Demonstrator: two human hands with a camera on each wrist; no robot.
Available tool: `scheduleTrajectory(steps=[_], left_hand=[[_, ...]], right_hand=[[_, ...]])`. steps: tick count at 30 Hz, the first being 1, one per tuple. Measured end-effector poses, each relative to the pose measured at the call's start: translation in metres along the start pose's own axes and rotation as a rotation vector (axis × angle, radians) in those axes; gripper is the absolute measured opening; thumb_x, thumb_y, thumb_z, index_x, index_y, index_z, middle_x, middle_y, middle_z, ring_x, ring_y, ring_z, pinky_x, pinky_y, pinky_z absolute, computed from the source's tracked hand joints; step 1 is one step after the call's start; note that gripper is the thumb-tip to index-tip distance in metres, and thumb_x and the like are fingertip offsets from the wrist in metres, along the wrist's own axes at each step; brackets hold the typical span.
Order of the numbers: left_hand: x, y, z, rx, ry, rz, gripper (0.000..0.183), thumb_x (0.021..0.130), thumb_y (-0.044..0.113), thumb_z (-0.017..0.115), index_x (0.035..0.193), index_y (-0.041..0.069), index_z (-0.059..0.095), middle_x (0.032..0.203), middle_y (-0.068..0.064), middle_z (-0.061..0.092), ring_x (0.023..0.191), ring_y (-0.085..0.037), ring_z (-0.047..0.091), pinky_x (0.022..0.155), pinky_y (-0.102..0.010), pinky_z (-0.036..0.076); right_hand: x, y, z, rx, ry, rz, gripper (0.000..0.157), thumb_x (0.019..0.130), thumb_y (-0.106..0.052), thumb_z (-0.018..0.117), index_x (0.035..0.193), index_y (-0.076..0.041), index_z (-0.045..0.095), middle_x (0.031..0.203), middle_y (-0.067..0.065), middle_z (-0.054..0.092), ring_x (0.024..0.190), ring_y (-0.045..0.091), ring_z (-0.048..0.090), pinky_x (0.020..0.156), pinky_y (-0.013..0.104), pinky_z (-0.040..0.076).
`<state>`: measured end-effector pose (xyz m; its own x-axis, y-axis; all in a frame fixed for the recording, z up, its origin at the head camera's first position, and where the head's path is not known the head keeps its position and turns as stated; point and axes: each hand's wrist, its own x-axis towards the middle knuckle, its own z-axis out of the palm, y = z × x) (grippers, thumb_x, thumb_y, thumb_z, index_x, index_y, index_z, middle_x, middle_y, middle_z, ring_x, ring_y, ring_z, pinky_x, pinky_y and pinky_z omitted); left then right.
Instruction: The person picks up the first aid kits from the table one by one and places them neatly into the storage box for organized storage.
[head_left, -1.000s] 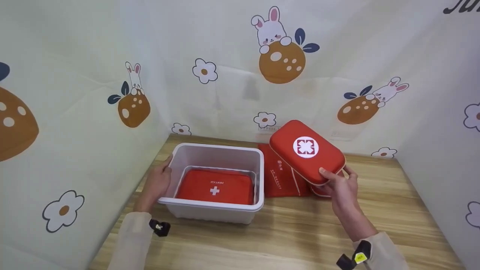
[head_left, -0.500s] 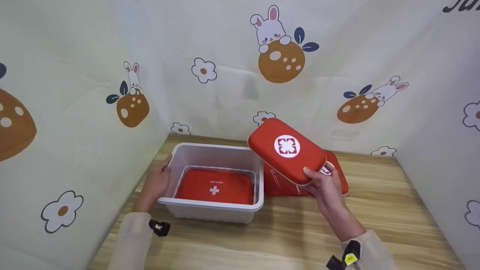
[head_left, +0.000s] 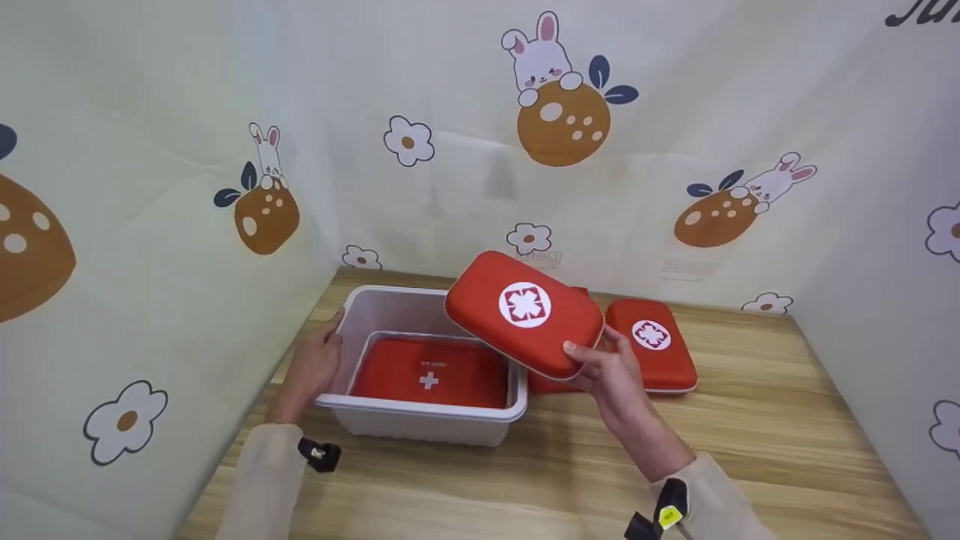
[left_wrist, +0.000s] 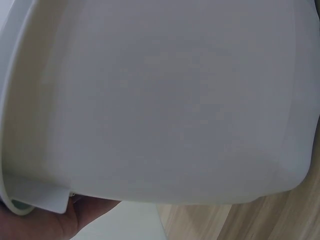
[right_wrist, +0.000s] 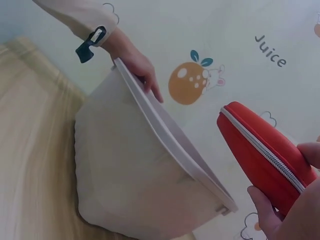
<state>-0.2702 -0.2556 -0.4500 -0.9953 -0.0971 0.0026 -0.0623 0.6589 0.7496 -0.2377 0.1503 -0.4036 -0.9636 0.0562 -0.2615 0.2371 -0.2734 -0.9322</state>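
Note:
My right hand (head_left: 615,375) grips a red zippered first aid case (head_left: 480,300) by its near right corner, thumb on top. The case is tilted, with a white round cross emblem, and overlaps the right rim of a white plastic bin (head_left: 427,427) in the head view. A white zipper runs along its edge in the right wrist view. My left hand (head_left: 311,367) holds the bin's left rim, its fingers over the edge (right_wrist: 137,67). Inside the bin lies a flat red first aid pouch (head_left: 405,375) with a white cross.
A second red first aid case (head_left: 660,352) lies on the wooden table (head_left: 750,420) to the right. Beside the bin, a flat red pouch (head_left: 551,386) is mostly hidden behind the held case. Printed fabric walls (head_left: 450,195) enclose the table at the back and sides.
My right hand has carried the red first aid case leftward from above the other case to the bin's right rim, uncovering that other case. The left hand and bin have stayed put.

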Motion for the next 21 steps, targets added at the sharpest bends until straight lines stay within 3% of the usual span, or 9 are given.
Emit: scheduleTrajectory(steps=[7, 17, 21], left_hand=[[0.000, -0.002, 0.001, -0.013, -0.020, -0.014, 0.052, 0.107, 0.017, 0.026, 0.159, 0.012, 0.025, 0.162, -0.020, 0.029, 0.152, -0.040, 0.025, 0.124, -0.055, 0.022], [0.001, -0.002, 0.002, 0.004, 0.060, 0.063, 0.050, 0.104, 0.010, 0.032, 0.154, 0.004, 0.034, 0.155, -0.025, 0.037, 0.147, -0.042, 0.034, 0.122, -0.054, 0.027], [0.002, -0.001, 0.001, -0.001, 0.028, 0.051, 0.050, 0.105, 0.012, 0.030, 0.155, 0.005, 0.031, 0.158, -0.023, 0.034, 0.149, -0.040, 0.031, 0.123, -0.054, 0.025]], right_hand=[[0.000, 0.006, 0.020, -0.026, -0.033, 0.027, 0.080, 0.088, -0.015, 0.072, 0.152, -0.011, 0.023, 0.139, 0.016, 0.054, 0.100, 0.021, 0.072, 0.090, 0.034, 0.060], [0.002, 0.010, 0.039, -0.085, -0.070, 0.019, 0.076, 0.085, -0.015, 0.073, 0.147, -0.010, 0.029, 0.121, 0.019, 0.069, 0.089, 0.025, 0.076, 0.083, 0.043, 0.061], [0.004, 0.010, 0.049, -0.123, -0.089, 0.027, 0.080, 0.084, -0.018, 0.075, 0.148, -0.010, 0.028, 0.117, 0.017, 0.071, 0.089, 0.026, 0.077, 0.084, 0.041, 0.061]])
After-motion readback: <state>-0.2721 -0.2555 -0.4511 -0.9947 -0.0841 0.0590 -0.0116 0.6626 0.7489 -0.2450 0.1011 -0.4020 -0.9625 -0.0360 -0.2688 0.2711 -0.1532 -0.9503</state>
